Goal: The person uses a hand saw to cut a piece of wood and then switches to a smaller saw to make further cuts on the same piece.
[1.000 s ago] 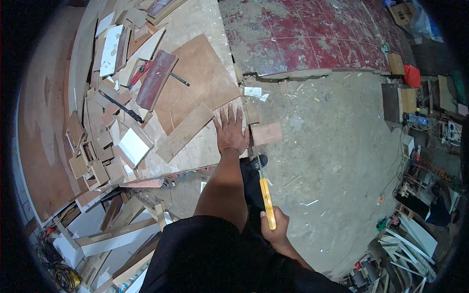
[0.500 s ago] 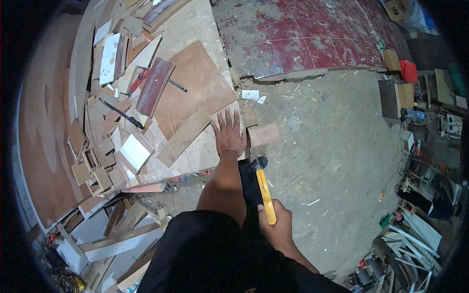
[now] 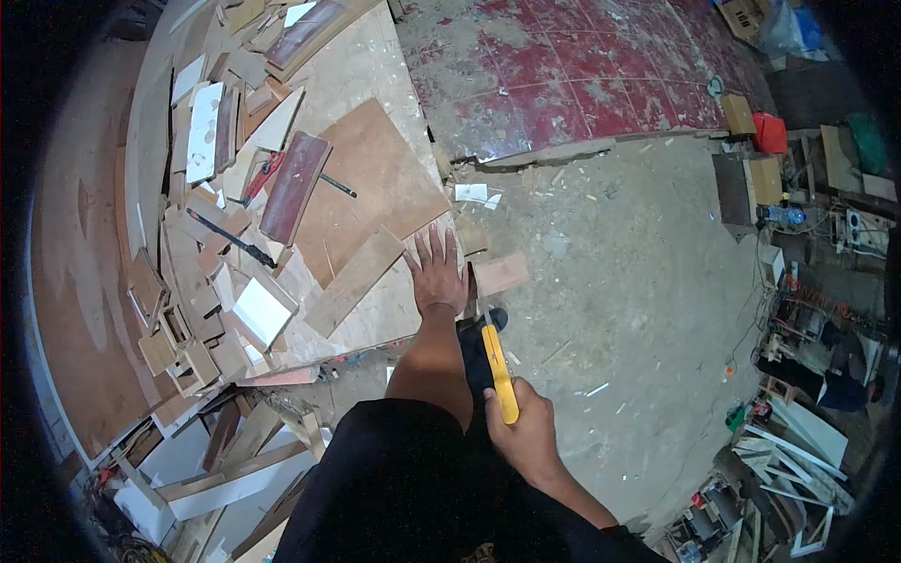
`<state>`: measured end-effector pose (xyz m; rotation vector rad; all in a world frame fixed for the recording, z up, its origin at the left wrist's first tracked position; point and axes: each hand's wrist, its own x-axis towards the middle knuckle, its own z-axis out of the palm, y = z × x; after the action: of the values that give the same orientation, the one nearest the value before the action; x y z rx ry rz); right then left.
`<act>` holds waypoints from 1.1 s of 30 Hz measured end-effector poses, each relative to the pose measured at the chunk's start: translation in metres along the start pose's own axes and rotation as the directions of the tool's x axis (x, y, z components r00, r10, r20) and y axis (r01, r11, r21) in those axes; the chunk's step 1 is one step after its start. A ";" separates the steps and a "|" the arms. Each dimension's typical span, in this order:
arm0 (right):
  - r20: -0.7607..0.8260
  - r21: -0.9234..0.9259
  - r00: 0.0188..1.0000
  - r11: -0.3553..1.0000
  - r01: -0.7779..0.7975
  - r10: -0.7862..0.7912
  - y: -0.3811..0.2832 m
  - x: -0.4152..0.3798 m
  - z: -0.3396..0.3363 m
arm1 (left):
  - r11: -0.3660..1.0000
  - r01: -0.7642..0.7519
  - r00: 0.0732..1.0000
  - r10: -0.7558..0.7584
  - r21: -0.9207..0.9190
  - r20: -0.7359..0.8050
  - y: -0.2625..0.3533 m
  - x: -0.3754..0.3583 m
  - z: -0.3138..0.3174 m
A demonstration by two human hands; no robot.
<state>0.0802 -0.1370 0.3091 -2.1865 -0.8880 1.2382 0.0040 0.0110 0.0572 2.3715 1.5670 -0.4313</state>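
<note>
My left hand (image 3: 438,281) lies flat with its fingers spread, pressing near the right edge of the plywood table (image 3: 375,324). Under or beside it is a pinkish board (image 3: 504,273), whose end sticks out past the edge. My right hand (image 3: 524,422) is wrapped round the yellow handle of a saw (image 3: 500,373), which points forward. The saw's blade reaches up to the board, just right of my left hand. A narrow plank (image 3: 355,281) and a square brown panel (image 3: 375,178) lie beyond my left hand.
Wood offcuts, a maroon block (image 3: 296,188), red pliers (image 3: 264,176) and a black rod (image 3: 230,236) lie on the left. Red tiles (image 3: 601,66) are ahead. Scrap wood (image 3: 235,469) is heaped at lower left, and clutter lines the right side.
My right hand and the saw have moved slightly forward and left, towards the board. My left hand stays flat on the surface. The whole view has shifted slightly.
</note>
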 end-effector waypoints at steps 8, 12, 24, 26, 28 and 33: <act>-0.007 0.024 1.000 0.999 -0.024 0.024 0.009 -0.006 -0.004 | 1.000 0.012 0.999 -0.011 -0.023 0.053 0.001 0.001 -0.008; -0.002 0.043 0.999 0.998 -0.049 0.049 0.006 -0.002 -0.011 | 1.000 0.008 0.997 -0.006 -0.023 0.081 0.000 0.001 -0.011; 0.064 0.101 0.947 0.942 -0.319 0.314 -0.005 -0.038 -0.022 | 0.999 -0.009 0.999 0.010 -0.035 0.033 0.001 -0.001 -0.005; 0.111 0.091 0.905 0.902 -0.422 0.412 -0.015 -0.038 -0.033 | 0.999 0.014 1.000 -0.014 0.046 0.008 0.002 -0.001 -0.001; 0.094 0.086 0.917 0.914 -0.396 0.389 -0.023 -0.032 -0.039 | 1.000 0.011 1.000 -0.011 0.018 0.008 0.004 -0.001 -0.001; 0.125 0.080 0.925 0.926 -0.370 0.359 -0.041 -0.022 -0.044 | 1.000 0.005 1.000 -0.005 -0.008 0.000 0.001 -0.001 -0.004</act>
<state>0.0977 -0.1287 0.3703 -2.2862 -0.4507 1.5502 0.0052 0.0110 0.0611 2.3625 1.5717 -0.4257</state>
